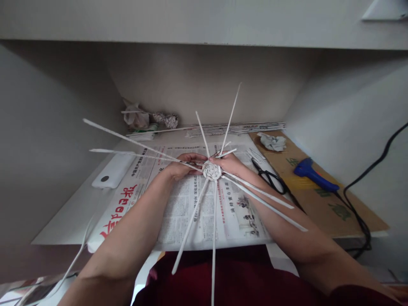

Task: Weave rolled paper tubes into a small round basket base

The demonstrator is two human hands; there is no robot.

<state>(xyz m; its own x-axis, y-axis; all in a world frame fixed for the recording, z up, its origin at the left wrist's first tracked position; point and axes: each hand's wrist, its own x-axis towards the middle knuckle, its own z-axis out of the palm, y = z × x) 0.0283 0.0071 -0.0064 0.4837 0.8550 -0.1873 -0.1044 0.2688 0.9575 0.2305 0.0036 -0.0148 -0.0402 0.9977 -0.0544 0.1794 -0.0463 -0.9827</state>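
Between my hands is a small round woven paper base point(212, 170), with several long white rolled-paper sticks fanning out from it on all sides. My left hand point(188, 165) grips its left edge, fingers curled behind and partly hidden. On the upper right edge my right hand point(227, 161) pinches the weave, its thumb near the top and the other fingers out of sight underneath. Two sticks point towards my body, and others reach left, right and away from me. The base is held above an open newspaper point(181, 208).
Black scissors point(270, 176) lie right of the newspaper, near a blue glue gun point(315, 175) with a black cord on cardboard point(347, 212). Crumpled paper point(272, 142) sits behind them. A white power bank-like box point(114, 170) is at left. Rolled paper sticks point(236, 128) line the back wall.
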